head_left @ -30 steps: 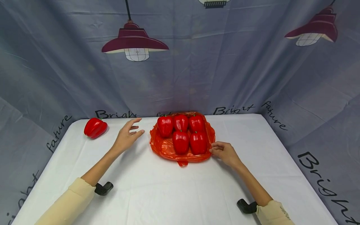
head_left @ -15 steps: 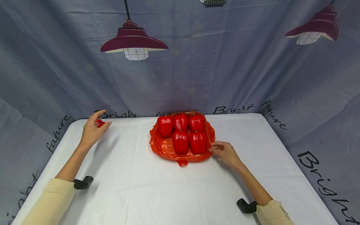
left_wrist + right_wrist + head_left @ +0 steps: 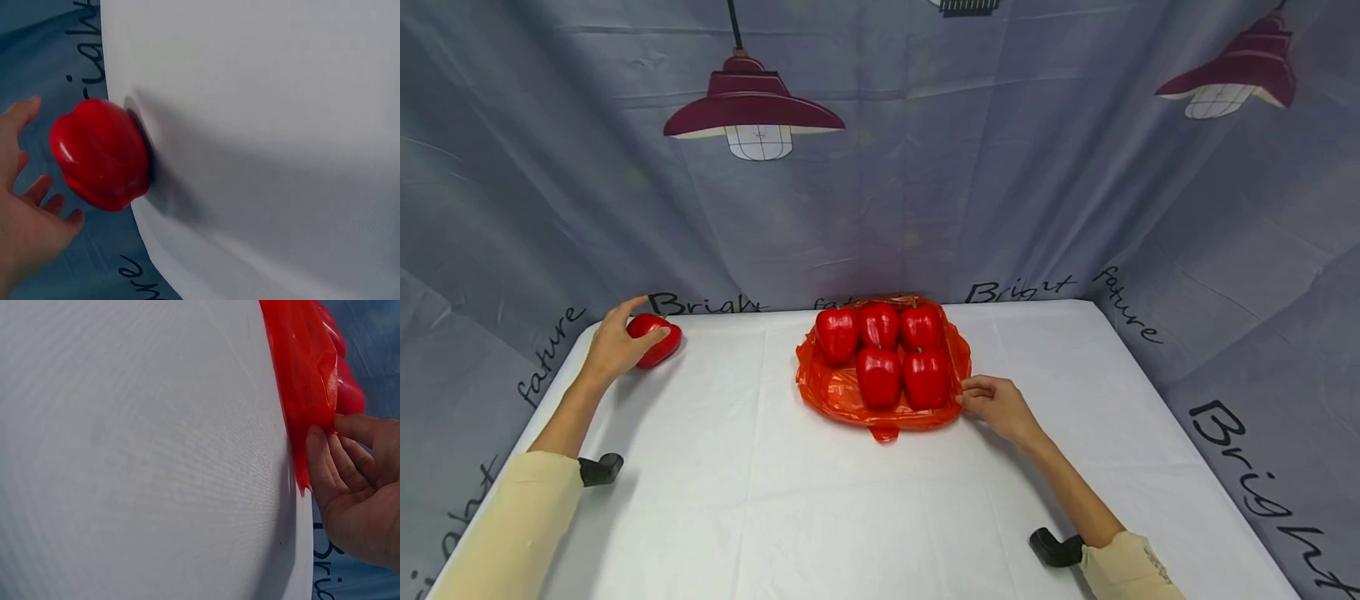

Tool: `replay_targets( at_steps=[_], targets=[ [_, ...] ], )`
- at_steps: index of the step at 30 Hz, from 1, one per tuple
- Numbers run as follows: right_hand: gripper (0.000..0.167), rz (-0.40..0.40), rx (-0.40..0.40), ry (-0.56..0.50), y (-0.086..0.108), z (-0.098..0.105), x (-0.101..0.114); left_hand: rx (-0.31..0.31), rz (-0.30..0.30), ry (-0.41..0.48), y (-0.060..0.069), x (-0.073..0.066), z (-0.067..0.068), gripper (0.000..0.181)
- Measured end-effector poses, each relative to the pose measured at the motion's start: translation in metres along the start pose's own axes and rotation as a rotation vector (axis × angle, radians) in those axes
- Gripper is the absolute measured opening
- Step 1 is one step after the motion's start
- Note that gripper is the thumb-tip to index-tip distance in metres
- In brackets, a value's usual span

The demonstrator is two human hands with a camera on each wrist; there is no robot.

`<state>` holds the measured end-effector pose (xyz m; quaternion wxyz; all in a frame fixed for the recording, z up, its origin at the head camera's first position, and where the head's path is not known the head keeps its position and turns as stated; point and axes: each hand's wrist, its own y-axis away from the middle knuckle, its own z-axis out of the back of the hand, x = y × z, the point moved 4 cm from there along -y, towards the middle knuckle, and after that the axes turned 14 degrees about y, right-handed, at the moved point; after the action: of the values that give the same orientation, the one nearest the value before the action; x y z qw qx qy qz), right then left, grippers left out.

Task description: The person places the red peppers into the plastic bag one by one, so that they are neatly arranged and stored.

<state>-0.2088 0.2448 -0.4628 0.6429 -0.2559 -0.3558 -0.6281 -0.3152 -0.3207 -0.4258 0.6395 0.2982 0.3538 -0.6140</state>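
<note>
A loose red bell pepper lies at the far left corner of the table. Just left of it is my left hand, thumb and fingers spread. In the left wrist view a gap shows between the hand and the pepper. Several more red bell peppers stand in two rows in an opened red plastic bag at the back middle. My right hand pinches the bag's right rim; thumb and fingers meet on the plastic in the right wrist view.
A white cloth covers the table. Grey-blue curtains printed with lamps and lettering hang behind it and at both sides. Each wrist carries a black camera mount.
My left hand has swung left from beside the bag, passing over the loose pepper to its left side. The right hand stays at the bag's rim.
</note>
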Motion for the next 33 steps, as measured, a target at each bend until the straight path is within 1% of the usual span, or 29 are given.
replay_targets(
  at_steps=[1,3,4,6,8,10,12,14,15,16,17,18,19,20,22,23,24,25,26,27,28,30,32,33],
  targets=[
    [0.029,0.002,-0.003,-0.001,-0.001,0.000,-0.002,0.012,0.010,-0.009,-0.002,0.001,0.001,0.075],
    [0.030,0.008,-0.009,-0.007,-0.006,-0.003,-0.013,0.034,0.037,-0.007,-0.005,0.005,0.003,0.078],
    [0.030,0.008,-0.010,-0.008,-0.009,-0.004,-0.019,0.043,0.051,0.001,-0.007,0.009,0.004,0.080],
    [0.029,0.010,-0.010,-0.011,-0.010,-0.004,-0.020,0.049,0.077,0.027,-0.010,0.020,0.006,0.085],
    [0.029,0.009,-0.009,-0.021,-0.010,-0.005,-0.020,0.066,0.107,0.050,-0.017,0.036,0.007,0.089],
    [0.029,0.006,-0.007,-0.029,-0.010,-0.005,-0.021,0.096,0.126,0.045,-0.028,0.058,0.007,0.092],
    [0.030,0.012,-0.007,-0.039,-0.010,-0.005,-0.021,0.132,0.139,0.040,-0.040,0.080,0.008,0.090],
    [0.030,0.016,-0.006,-0.037,-0.010,-0.005,-0.021,0.153,0.135,0.013,-0.051,0.099,0.009,0.085],
    [0.030,0.017,-0.006,-0.036,-0.010,-0.005,-0.021,0.163,0.137,0.009,-0.056,0.107,0.009,0.083],
    [0.030,0.016,-0.006,-0.035,-0.010,-0.005,-0.021,0.165,0.138,0.013,-0.058,0.110,0.010,0.081],
    [0.030,0.015,-0.008,-0.033,-0.010,-0.005,-0.021,0.159,0.133,0.009,-0.058,0.111,0.010,0.080],
    [0.030,0.013,-0.008,-0.032,-0.010,-0.004,-0.021,0.150,0.144,0.013,-0.057,0.108,0.009,0.080],
    [0.029,0.012,-0.008,-0.030,-0.010,-0.004,-0.020,0.157,0.142,0.029,-0.053,0.101,0.010,0.081],
    [0.030,0.012,-0.009,-0.029,-0.009,-0.004,-0.020,0.156,0.148,0.030,-0.048,0.093,0.011,0.083],
    [0.030,0.009,-0.010,-0.025,-0.009,-0.004,-0.019,0.163,0.157,0.061,-0.036,0.071,0.010,0.086],
    [0.030,0.008,-0.009,-0.021,-0.008,-0.004,-0.019,0.157,0.169,0.067,-0.030,0.060,0.009,0.087],
    [0.031,0.008,-0.009,-0.019,-0.008,-0.004,-0.018,0.168,0.177,0.080,-0.025,0.051,0.008,0.088],
    [0.031,0.006,-0.010,-0.016,-0.008,-0.004,-0.018,0.179,0.171,0.080,-0.022,0.044,0.008,0.090],
    [0.031,0.005,-0.010,-0.015,-0.008,-0.004,-0.018,0.168,0.178,0.080,-0.019,0.040,0.006,0.088],
    [0.031,0.004,-0.011,-0.018,-0.008,-0.004,-0.017,0.180,0.175,0.096,-0.018,0.038,0.005,0.089],
    [0.031,0.004,-0.012,-0.019,-0.008,-0.004,-0.018,0.174,0.174,0.100,-0.017,0.038,0.004,0.088],
    [0.030,0.007,-0.011,-0.021,-0.008,-0.004,-0.018,0.168,0.152,0.112,-0.017,0.041,0.003,0.090],
    [0.030,0.009,-0.012,-0.024,-0.008,-0.004,-0.018,0.143,0.136,0.123,-0.017,0.045,0.002,0.091],
    [0.030,0.009,-0.011,-0.024,-0.008,-0.004,-0.018,0.142,0.126,0.123,-0.017,0.045,0.002,0.092]
  ],
)
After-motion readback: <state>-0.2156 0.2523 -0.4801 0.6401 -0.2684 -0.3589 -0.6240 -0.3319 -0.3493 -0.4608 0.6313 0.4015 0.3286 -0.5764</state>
